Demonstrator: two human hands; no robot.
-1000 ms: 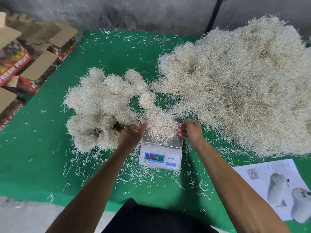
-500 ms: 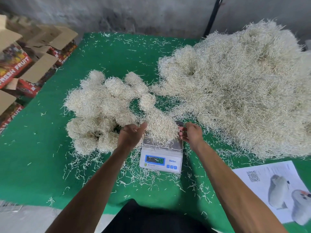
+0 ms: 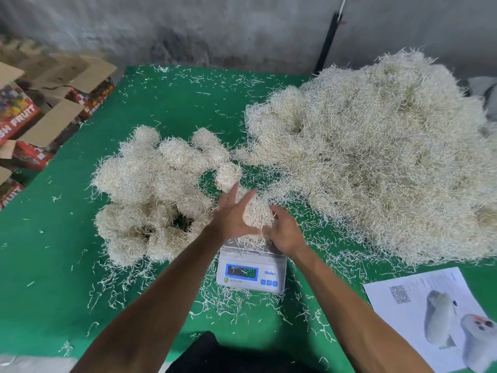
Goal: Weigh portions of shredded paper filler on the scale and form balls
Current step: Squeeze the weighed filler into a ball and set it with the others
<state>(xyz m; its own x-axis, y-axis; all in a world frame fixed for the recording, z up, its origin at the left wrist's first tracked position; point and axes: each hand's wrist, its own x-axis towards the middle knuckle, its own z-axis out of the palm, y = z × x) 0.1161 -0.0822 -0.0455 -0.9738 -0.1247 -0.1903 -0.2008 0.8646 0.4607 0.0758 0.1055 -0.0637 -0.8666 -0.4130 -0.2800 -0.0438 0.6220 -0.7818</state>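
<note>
Above the scale [image 3: 251, 270], both hands are cupping a pale, wiry portion of shredded paper filler [image 3: 256, 215]: left hand [image 3: 231, 216] with fingers straight and spread against it, right hand [image 3: 283, 232] curling round it. Fuzzy formed balls [image 3: 150, 195] are lying left on the green felt table [image 3: 53, 265]; the big loose heap [image 3: 376, 157] is sitting right, a printed sheet [image 3: 419, 300] near it.

Above the small white digital scale [image 3: 251, 273] near the green felt table's [image 3: 48, 265] front edge, the left hand [image 3: 233, 216], fingers straight, and the curled right hand [image 3: 283, 232] cup a pale shredded-paper clump [image 3: 256, 215] between them.
</note>
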